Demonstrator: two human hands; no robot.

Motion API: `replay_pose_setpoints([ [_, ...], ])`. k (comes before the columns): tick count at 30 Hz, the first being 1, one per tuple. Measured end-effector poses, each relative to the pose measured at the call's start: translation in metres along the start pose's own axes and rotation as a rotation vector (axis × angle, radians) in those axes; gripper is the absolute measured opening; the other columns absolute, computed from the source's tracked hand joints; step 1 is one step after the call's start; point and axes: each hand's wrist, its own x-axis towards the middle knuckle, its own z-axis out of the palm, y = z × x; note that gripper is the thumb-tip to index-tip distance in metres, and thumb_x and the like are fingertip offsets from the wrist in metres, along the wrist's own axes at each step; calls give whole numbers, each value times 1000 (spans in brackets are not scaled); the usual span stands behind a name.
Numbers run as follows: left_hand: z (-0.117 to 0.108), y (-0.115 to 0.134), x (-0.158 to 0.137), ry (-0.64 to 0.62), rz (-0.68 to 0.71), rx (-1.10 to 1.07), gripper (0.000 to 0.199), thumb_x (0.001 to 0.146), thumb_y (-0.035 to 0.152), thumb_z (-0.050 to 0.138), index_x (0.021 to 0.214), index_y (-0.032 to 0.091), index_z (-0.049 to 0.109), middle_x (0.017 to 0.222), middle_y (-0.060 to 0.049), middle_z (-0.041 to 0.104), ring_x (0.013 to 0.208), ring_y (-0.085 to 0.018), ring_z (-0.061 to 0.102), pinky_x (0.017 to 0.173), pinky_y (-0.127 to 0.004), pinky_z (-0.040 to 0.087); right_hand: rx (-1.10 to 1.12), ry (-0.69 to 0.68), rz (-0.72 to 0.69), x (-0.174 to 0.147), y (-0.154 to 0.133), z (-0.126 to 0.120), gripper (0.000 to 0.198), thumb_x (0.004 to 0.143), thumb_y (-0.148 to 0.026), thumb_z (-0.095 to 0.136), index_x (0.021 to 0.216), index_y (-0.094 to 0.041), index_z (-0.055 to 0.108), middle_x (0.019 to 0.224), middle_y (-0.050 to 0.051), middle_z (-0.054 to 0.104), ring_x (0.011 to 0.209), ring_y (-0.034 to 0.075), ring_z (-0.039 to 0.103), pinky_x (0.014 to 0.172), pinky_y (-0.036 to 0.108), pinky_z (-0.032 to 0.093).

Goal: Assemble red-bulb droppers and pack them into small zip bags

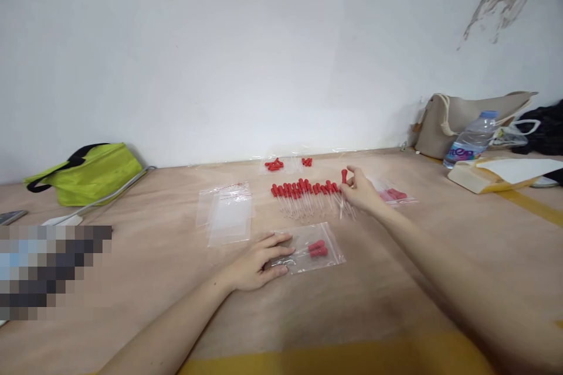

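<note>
My left hand lies flat on the table, its fingers on the open end of a clear zip bag that has two or three red-bulbed droppers inside. My right hand reaches out to the right end of a row of several red-bulbed glass droppers and pinches one dropper, its red bulb pointing up. A pile of empty clear zip bags lies to the left of the row.
A filled bag of droppers lies beyond my right hand. Loose red bulbs sit by the wall. A lime-green bag is at the far left; a beige bag, water bottle and papers are at the right.
</note>
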Motion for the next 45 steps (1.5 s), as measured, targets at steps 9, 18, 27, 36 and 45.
replay_pose_setpoints([
  [9, 0, -1, 0, -8, -5, 4, 40, 87, 37, 44, 125, 27, 44, 138, -4, 34, 125, -20, 32, 105, -41, 23, 741, 58, 190, -66, 12, 17, 48, 63, -26, 58, 102, -23, 29, 59, -10, 46, 44, 11, 53, 40, 23, 47],
  [18, -1, 2, 0, -8, -20, 13, 44, 87, 37, 44, 129, 27, 37, 138, -3, 32, 126, -19, 30, 104, -39, 24, 834, -82, 218, -83, 3, 22, 48, 62, -27, 63, 95, -23, 30, 55, -11, 49, 43, 11, 55, 43, 23, 48],
  [27, -3, 5, 0, 11, -37, -3, 53, 86, 38, 44, 134, 26, 27, 137, -5, 35, 124, -21, 32, 102, -40, 28, 983, -147, 290, -86, 7, 19, 44, 59, -34, 71, 89, -22, 41, 63, -7, 55, 57, 11, 60, 63, 28, 52],
  [36, -2, 4, -1, 17, -64, -19, 58, 85, 38, 46, 136, 26, 21, 136, -6, 35, 121, -24, 35, 100, -42, 30, 617, -307, -10, -90, 11, 26, 37, 59, -39, 68, 86, -14, 65, 66, 1, 61, 56, 11, 52, 54, 25, 43],
  [45, -2, 5, 0, 18, -60, -17, 58, 86, 38, 45, 136, 25, 21, 136, -6, 35, 122, -23, 35, 101, -42, 29, 450, -416, -210, -96, 14, 31, 52, 78, -28, 48, 128, -17, 39, 76, 1, 61, 53, 8, 48, 50, 20, 39],
])
